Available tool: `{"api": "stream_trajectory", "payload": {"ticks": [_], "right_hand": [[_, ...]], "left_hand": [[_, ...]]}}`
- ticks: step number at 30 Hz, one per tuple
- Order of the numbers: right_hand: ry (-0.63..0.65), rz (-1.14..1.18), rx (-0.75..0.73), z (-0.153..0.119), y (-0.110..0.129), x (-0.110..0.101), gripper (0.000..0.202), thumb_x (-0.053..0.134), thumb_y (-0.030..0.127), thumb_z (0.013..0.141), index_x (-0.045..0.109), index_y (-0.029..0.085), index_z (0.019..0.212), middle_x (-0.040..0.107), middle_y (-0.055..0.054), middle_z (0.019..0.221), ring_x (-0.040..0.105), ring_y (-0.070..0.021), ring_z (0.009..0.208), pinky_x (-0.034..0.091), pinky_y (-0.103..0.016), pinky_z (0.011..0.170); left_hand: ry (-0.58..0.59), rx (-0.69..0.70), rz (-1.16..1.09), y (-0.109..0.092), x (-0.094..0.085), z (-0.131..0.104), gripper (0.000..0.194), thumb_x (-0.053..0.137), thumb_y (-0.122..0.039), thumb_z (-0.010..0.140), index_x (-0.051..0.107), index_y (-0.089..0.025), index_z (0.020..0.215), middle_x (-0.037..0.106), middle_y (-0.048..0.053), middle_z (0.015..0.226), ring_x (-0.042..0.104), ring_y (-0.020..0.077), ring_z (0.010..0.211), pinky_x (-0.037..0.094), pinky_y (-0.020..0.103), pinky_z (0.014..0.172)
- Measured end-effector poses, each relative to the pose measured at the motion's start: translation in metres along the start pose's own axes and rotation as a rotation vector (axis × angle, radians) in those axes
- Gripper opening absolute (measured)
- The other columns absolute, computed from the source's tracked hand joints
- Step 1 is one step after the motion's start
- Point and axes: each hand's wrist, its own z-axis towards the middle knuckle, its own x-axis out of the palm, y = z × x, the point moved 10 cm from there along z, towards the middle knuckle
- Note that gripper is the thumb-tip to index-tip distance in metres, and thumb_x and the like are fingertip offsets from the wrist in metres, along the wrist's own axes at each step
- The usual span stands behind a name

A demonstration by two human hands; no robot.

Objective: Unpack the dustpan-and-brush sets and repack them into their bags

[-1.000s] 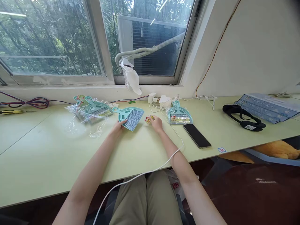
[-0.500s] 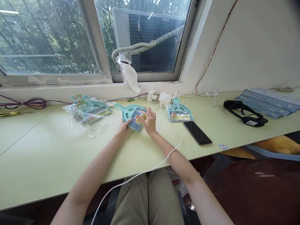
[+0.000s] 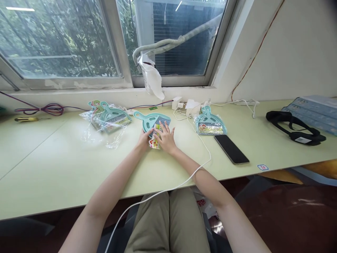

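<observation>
A teal dustpan with a blue-grey striped brush area [image 3: 150,122] is held above the pale green table, its looped handle pointing left. My left hand [image 3: 144,139] grips its lower left edge. A colourful printed card [image 3: 154,142] lies over the bristles and sticks out below the dustpan's edge. My right hand [image 3: 166,138] rests on the card and bristles with its fingers spread. Wrapped dustpans [image 3: 113,117] lie to the left in clear plastic. Another wrapped teal set [image 3: 210,123] sits to the right.
A black phone [image 3: 231,149] lies on the table [image 3: 79,168] at the right, with a black strap device [image 3: 296,129] and a blue box [image 3: 310,114] beyond. A white cable [image 3: 181,183] crosses over my right forearm. A yellow-handled tool [image 3: 26,119] lies far left.
The card has turned and shifted down, now jutting past the dustpan's lower edge. My right hand has flattened over it. The whole view has shifted slightly.
</observation>
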Motion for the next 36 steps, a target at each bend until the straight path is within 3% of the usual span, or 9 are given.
{"api": "stream_trajectory", "payload": {"ticks": [8,13,15,16,18,20,23,28,36], "right_hand": [[0.007,0.068,-0.016,-0.002,0.002,0.007,0.045,0.034,0.038,0.102,0.046,0.029,0.145,0.032,-0.005,0.160,0.022,-0.0261,0.150,0.010,-0.064,0.118],[-0.173,0.155,0.255,0.000,-0.043,-0.026,0.047,0.040,0.045,0.100,0.051,0.021,0.140,0.050,-0.013,0.146,0.045,-0.0273,0.134,0.038,-0.045,0.109],[-0.085,0.169,0.410,0.001,-0.073,-0.026,0.052,0.055,0.049,0.093,0.055,0.019,0.135,0.059,-0.015,0.134,0.051,-0.0306,0.127,0.043,-0.045,0.103],[0.043,0.215,0.435,0.002,-0.084,-0.018,0.052,0.060,0.050,0.090,0.058,0.019,0.132,0.064,-0.014,0.126,0.056,-0.0296,0.120,0.045,-0.044,0.100],[0.303,0.337,0.391,0.002,-0.091,0.000,0.048,0.068,0.046,0.085,0.064,0.018,0.124,0.069,-0.012,0.115,0.064,-0.0247,0.106,0.049,-0.035,0.093],[0.398,0.301,0.315,0.002,-0.094,0.004,0.047,0.082,0.035,0.073,0.070,0.017,0.114,0.069,-0.012,0.115,0.065,-0.0226,0.102,0.050,-0.030,0.089],[0.451,0.173,0.251,0.001,-0.093,0.005,0.048,0.088,0.019,0.059,0.073,0.014,0.104,0.069,-0.011,0.110,0.066,-0.0204,0.094,0.051,-0.028,0.084],[0.580,0.260,0.191,-0.006,-0.072,0.018,0.034,0.081,0.009,0.065,0.072,0.013,0.097,0.071,-0.005,0.091,0.066,-0.0142,0.080,0.052,-0.022,0.074],[0.500,0.168,0.111,-0.002,-0.066,0.009,0.027,0.080,0.009,0.063,0.070,0.016,0.087,0.067,-0.007,0.100,0.063,-0.0192,0.095,0.049,-0.026,0.081]], "left_hand": [[-0.015,0.004,0.026,0.002,-0.007,0.003,0.039,0.074,-0.019,0.073,0.061,-0.019,0.110,0.072,0.006,0.107,0.068,0.0187,0.100,0.057,0.027,0.080],[-0.073,-0.007,0.007,0.000,-0.016,0.008,0.042,0.074,-0.015,0.073,0.059,-0.020,0.112,0.071,0.005,0.111,0.068,0.0198,0.102,0.058,0.030,0.082],[-0.102,-0.007,-0.002,-0.001,-0.021,0.011,0.044,0.076,-0.014,0.071,0.058,-0.021,0.111,0.071,0.005,0.111,0.068,0.0200,0.103,0.058,0.031,0.086],[-0.117,-0.007,-0.007,-0.001,-0.024,0.012,0.046,0.077,-0.014,0.070,0.058,-0.021,0.111,0.071,0.004,0.110,0.068,0.0201,0.102,0.058,0.032,0.087],[-0.147,-0.008,-0.008,-0.001,-0.030,0.014,0.048,0.078,-0.014,0.069,0.057,-0.022,0.112,0.072,0.004,0.107,0.068,0.0201,0.101,0.058,0.033,0.087],[-0.175,-0.012,-0.008,-0.001,-0.034,0.015,0.048,0.076,-0.012,0.070,0.058,-0.022,0.113,0.072,0.004,0.106,0.069,0.0197,0.100,0.059,0.034,0.087],[-0.207,-0.025,-0.024,0.001,-0.039,0.015,0.041,0.072,-0.008,0.073,0.059,-0.021,0.109,0.072,0.004,0.105,0.069,0.0190,0.099,0.059,0.033,0.087],[-0.222,-0.004,-0.038,0.001,-0.041,0.016,0.035,0.070,-0.005,0.073,0.061,-0.020,0.103,0.073,0.004,0.100,0.069,0.0191,0.098,0.059,0.035,0.090],[-0.210,0.003,-0.029,0.003,-0.044,0.019,0.037,0.074,-0.006,0.069,0.060,-0.020,0.101,0.072,0.005,0.099,0.069,0.0220,0.100,0.057,0.039,0.094]]}}
